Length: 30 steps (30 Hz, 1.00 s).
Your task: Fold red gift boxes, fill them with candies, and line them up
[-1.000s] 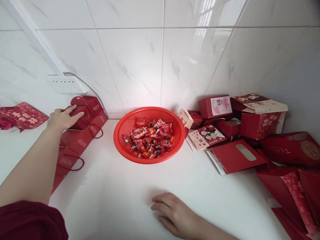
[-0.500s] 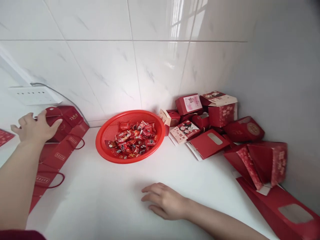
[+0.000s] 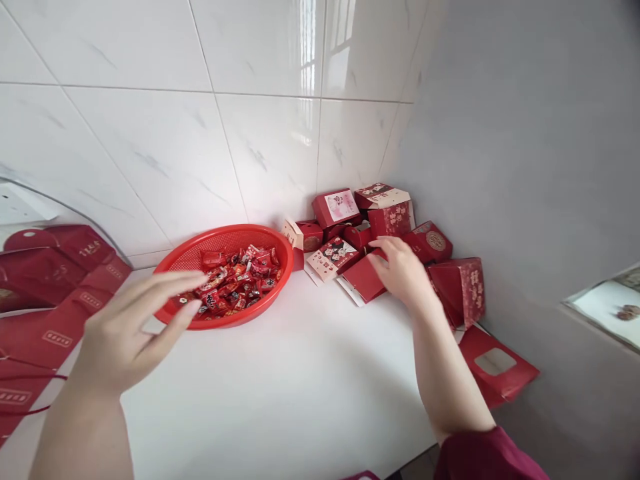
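Observation:
My left hand (image 3: 125, 333) is in the air at the near left side of a red plastic basket (image 3: 286, 267). Its fingers are stretched and the thumb stands apart, with nothing held. Inside the basket lies a heap of red-wrapped candies (image 3: 235, 280), partly behind my fingertips. My right hand (image 3: 403, 273) reaches over the pile of red boxes, fingers apart and holding nothing. Below its fingertips is a flat red box (image 3: 363, 279), partly covered by the hand; whether they touch I cannot tell. Beside it lies a box with a cartoon print (image 3: 333, 259).
Red paper bags (image 3: 75, 313) with cord handles lie at the left. A red box with a pink label (image 3: 337, 207) leans by the tiled wall. Another flat box with a window (image 3: 495, 363) sits at the white table's (image 3: 280, 393) right edge. A socket (image 3: 23, 203) is at the far left.
My view has turned right. My left hand has left the red bags and moved to the basket. My right hand has gone from above the bare table to the box pile.

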### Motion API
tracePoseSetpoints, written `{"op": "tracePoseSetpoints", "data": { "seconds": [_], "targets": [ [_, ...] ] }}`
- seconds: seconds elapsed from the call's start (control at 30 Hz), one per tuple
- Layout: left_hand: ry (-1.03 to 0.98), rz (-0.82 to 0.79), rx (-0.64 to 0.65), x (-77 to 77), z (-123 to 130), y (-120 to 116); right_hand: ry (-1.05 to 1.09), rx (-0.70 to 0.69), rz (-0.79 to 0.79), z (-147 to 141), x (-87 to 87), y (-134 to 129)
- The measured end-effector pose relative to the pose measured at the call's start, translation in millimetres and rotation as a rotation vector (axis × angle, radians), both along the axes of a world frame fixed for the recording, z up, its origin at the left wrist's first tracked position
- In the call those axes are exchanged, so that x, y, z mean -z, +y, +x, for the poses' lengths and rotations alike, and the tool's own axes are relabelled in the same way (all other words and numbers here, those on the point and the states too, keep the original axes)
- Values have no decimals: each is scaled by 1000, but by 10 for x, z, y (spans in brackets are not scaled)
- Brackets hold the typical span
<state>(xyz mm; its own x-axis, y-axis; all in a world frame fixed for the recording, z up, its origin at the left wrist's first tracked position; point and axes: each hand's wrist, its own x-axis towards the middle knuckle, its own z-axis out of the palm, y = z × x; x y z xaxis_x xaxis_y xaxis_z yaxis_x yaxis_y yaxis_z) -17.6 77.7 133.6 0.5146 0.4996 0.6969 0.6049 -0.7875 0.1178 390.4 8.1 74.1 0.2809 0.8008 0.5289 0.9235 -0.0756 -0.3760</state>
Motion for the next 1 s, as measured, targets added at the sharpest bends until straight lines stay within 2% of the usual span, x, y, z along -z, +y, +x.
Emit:
{"op": "tracePoseSetpoints", "data": {
  "seconds": [0.07,0.13,0.23,0.3,0.43,0.5,0.57,0.63,0.7,0.8,0.87,0.93,1.0],
  "targets": [
    [-7,-88,80,-9,47,-189,12,209,-117,305,-102,-189],
    [-47,-133,99,-18,71,-322,43,424,-224,596,-134,-481],
    [-57,-167,99,-19,77,-414,123,610,-362,956,-8,-1080],
    [-35,-159,99,-10,65,-415,168,703,-406,1113,209,-1529],
    [9,-142,77,31,26,-364,306,903,-441,1210,839,-2309],
    [29,-161,54,63,13,-348,318,835,-438,1182,1099,-2545],
    [56,-198,49,94,10,-343,283,761,-403,1135,1199,-2631],
    [77,-227,67,115,19,-344,221,701,-347,1086,1100,-2542],
    [93,-237,87,124,32,-343,146,630,-307,1052,839,-2272],
    [120,-235,122,121,38,-340,35,486,-302,1091,359,-1581],
    [138,-235,132,118,22,-341,-10,377,-374,1210,117,-1022],
    [156,-235,123,121,-8,-345,-3,345,-409,1389,-13,-490],
    [163,-239,103,129,-41,-346,14,323,-441,1584,-53,-62]
  ]
}}
